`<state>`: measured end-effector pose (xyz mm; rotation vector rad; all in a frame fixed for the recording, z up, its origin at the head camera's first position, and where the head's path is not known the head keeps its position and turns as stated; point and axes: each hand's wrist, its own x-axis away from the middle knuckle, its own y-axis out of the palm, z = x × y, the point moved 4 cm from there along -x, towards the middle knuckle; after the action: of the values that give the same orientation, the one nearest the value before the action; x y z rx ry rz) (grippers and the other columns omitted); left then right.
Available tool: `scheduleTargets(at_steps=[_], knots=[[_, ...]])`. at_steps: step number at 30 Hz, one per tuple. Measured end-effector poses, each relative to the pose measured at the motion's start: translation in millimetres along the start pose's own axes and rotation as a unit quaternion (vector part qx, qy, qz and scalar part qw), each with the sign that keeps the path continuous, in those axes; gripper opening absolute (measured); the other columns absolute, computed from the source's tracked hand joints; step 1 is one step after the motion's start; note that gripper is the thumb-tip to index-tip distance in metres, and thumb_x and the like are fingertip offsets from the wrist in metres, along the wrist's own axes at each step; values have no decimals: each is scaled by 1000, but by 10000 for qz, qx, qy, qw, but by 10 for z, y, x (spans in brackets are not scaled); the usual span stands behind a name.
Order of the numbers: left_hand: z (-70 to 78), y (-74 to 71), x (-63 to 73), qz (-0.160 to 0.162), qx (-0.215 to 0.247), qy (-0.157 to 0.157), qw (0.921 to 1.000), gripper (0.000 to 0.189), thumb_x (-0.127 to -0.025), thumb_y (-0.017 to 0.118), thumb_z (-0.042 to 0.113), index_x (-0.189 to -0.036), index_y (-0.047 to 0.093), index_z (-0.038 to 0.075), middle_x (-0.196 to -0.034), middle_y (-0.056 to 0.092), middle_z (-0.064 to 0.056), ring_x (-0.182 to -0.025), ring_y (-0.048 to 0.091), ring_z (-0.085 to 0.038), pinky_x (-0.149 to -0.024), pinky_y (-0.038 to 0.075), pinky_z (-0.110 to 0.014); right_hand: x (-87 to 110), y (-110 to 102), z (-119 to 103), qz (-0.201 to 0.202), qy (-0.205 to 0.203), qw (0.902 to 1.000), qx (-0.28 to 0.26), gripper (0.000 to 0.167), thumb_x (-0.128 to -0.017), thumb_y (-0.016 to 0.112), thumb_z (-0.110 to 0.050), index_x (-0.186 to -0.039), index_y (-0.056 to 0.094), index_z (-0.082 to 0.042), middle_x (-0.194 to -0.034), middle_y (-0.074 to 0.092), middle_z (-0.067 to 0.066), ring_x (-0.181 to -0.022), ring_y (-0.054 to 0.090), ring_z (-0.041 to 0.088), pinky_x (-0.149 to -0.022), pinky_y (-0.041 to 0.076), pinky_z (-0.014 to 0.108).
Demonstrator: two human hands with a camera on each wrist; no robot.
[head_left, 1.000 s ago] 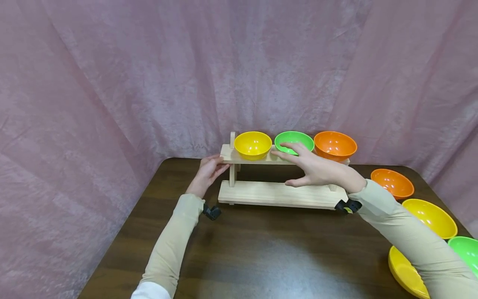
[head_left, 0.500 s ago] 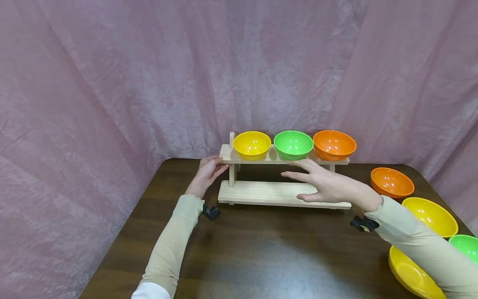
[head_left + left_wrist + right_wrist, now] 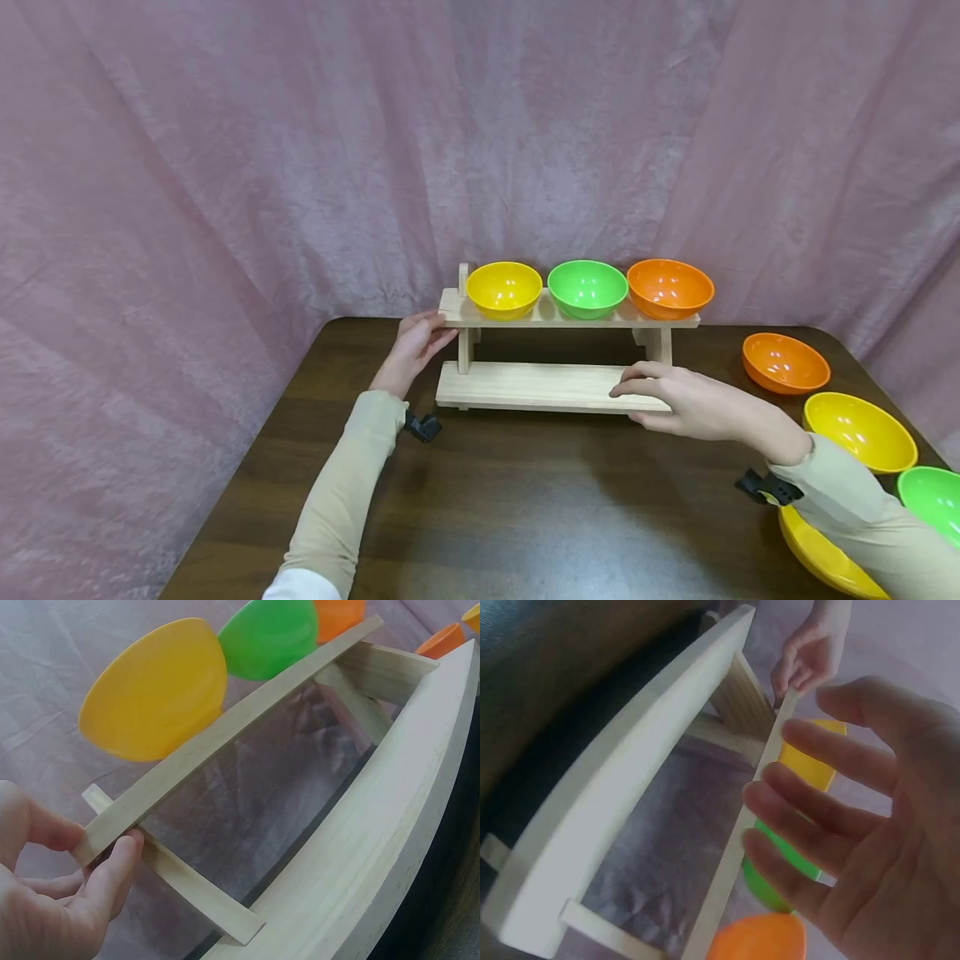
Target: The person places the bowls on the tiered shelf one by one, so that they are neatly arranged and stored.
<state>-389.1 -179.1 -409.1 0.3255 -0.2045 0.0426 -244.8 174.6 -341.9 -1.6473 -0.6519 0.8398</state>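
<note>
Presently, the wooden rack (image 3: 465, 354) on the table (image 3: 525, 500) is pinched at its upper left end by the left hand (image 3: 412, 346). The right hand (image 3: 697, 404) is held, fingers loosely spread, near the rack's lower right end. A yellow bowl (image 3: 504, 292), green bowl (image 3: 587, 290) and orange bowl (image 3: 670, 290) are lined up on top.

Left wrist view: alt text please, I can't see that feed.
The left hand grips one end of a wooden upper shelf; a yellow bowl, green bowl and partly cropped orange bowl stand along it. A lower shelf runs below.
</note>
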Motion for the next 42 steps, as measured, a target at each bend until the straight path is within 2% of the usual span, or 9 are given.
scheduleTargets(at_steps=[6, 11, 17, 22, 26, 30, 36, 39, 42], knots=[[4, 10, 2, -59, -20, 13, 10000, 45, -99, 46, 5, -142, 39, -7, -125, 54, -23, -74, 66, -9, -75, 59, -15, 268, 45, 47, -108, 250, 9996, -67, 33, -87, 71, -20, -119, 66, -17, -118, 60, 3, -107, 56, 22, -86, 56, 45], [-9, 7, 7, -63, -9, -27, 10000, 46, -99, 46, 4, -143, 38, -7, -132, 51, -25, -75, 65, -10, -78, 59, -16, 559, 89, 112, -501, 938, 9939, -307, 47, -87, 71, -34, -129, 60, -16, -128, 56, 13, -115, 54, 35, -90, 53, 55], [-3, -13, 15, -7, 38, 9, 10000, 46, -100, 46, 5, -143, 37, -7, -123, 53, -23, -72, 65, -10, -74, 59, -15, 891, 155, 210, -404, 1415, 9882, -433, 71, -74, 82, -38, -135, 52, -15, -132, 48, 25, -116, 49, 44, -84, 53, 59], [-4, -12, 34, -32, 89, 24, 10000, 46, -100, 45, 4, -143, 36, -8, -122, 52, -22, -73, 65, -9, -75, 59, -15, 1192, 208, 279, -213, 1810, 9822, -467, 95, -63, 87, -41, -144, 41, -23, -133, 40, 29, -114, 45, 49, -78, 50, 64], [-18, -12, 40, -59, 237, 3, 9997, 47, -99, 45, 2, -144, 34, -9, -120, 52, -21, -71, 65, -10, -76, 60, -17, 1430, 272, 319, -238, 2146, 9751, -514, 105, -61, 88, -39, -149, 32, -28, -132, 37, 33, -112, 43, 52, -75, 48, 66], [-35, -26, 27, -35, 238, -24, 9997, 48, -99, 45, 3, -144, 34, -8, -120, 52, -20, -72, 65, -10, -78, 60, -17, 1619, 373, 367, -451, 2547, 9631, -747, 109, -61, 88, -36, -151, 27, -28, -134, 32, 37, -115, 37, 56, -74, 45, 72], [-27, -30, 19, -77, 83, -1, 9999, 48, -100, 44, 4, -145, 33, -7, -127, 50, -24, -73, 65, -9, -82, 59, -16, 1803, 476, 450, -698, 3119, 9443, -785, 122, -50, 91, -35, -152, 25, -24, -137, 26, 39, -115, 30, 58, -74, 42, 78], [-25, -21, 27, -70, 61, -29, 10000, 48, -100, 45, 5, -145, 34, -7, -124, 51, -22, -73, 65, -9, -80, 59, -16, 1906, 527, 466, -782, 3276, 9384, -780, 127, -49, 92, -33, -153, 21, -28, -137, 26, 40, -114, 30, 59, -76, 40, 79], [-20, -20, 35, -52, 41, -36, 10000, 48, -100, 45, 5, -145, 33, -6, -125, 51, -23, -73, 65, -9, -81, 59, -16, 1982, 566, 475, -859, 3286, 9370, -817, 127, -49, 91, -32, -154, 19, -31, -135, 29, 41, -111, 34, 59, -76, 40, 77]])
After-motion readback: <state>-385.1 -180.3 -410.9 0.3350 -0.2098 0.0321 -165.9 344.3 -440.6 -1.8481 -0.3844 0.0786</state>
